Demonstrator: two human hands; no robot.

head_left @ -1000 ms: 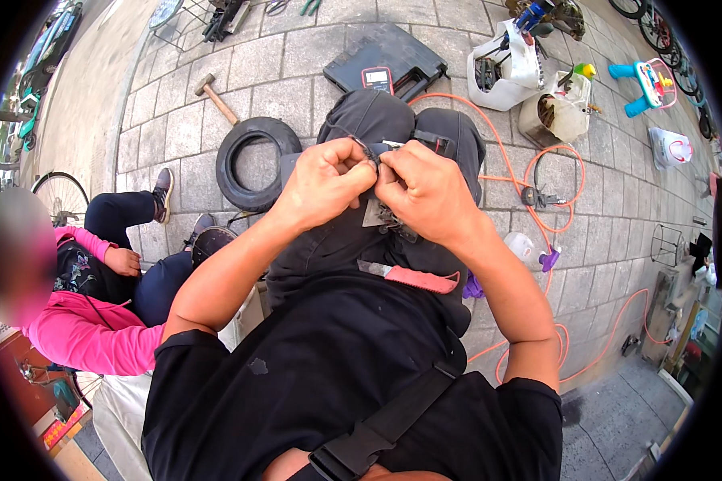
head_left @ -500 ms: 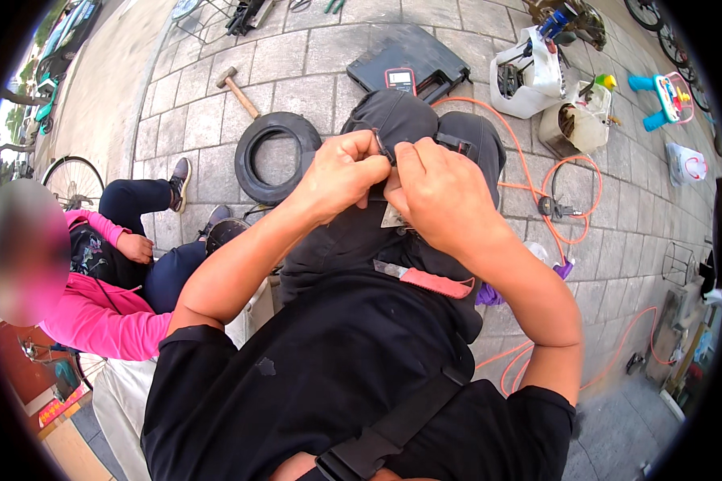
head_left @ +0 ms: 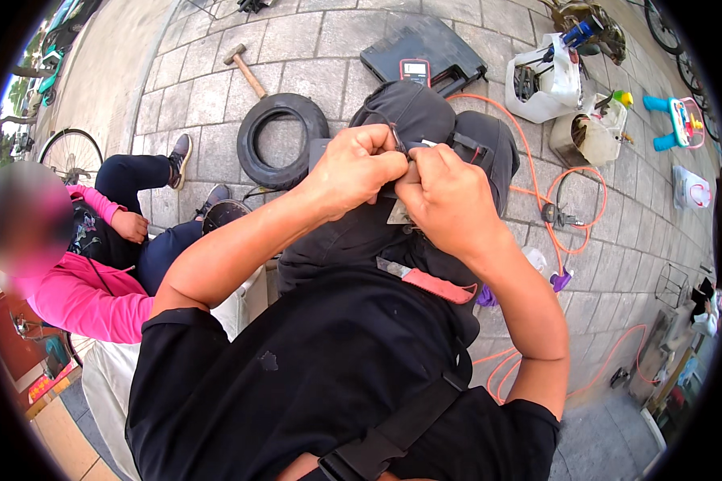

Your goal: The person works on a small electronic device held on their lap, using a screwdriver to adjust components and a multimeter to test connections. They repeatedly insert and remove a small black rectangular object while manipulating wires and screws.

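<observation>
My left hand (head_left: 354,167) and my right hand (head_left: 451,195) meet above my knees, fingertips almost touching. Both are closed in a pinch. A thin dark piece (head_left: 396,138) shows at the fingertips of the left hand; its kind is too small to tell, and the fingers hide most of it. What the right fingers grip is hidden too. Below the hands, a small pale flat piece (head_left: 398,212) rests on my dark trousers. Closer to me, a tool with a red handle (head_left: 440,286) and a flat metal blade lies across my lap.
Beyond my knees are a black tyre (head_left: 253,144), a hammer (head_left: 249,74), and a red multimeter (head_left: 415,70) by a black case (head_left: 449,50). Cut-open plastic containers (head_left: 541,100) with tools and an orange hose (head_left: 531,148) lie to the right. A person in pink (head_left: 96,293) sits close on my left.
Both hands keep their pinch and stay together, with the fingers slightly shifted. The whole view has turned a little, so the case and containers appear farther right.
</observation>
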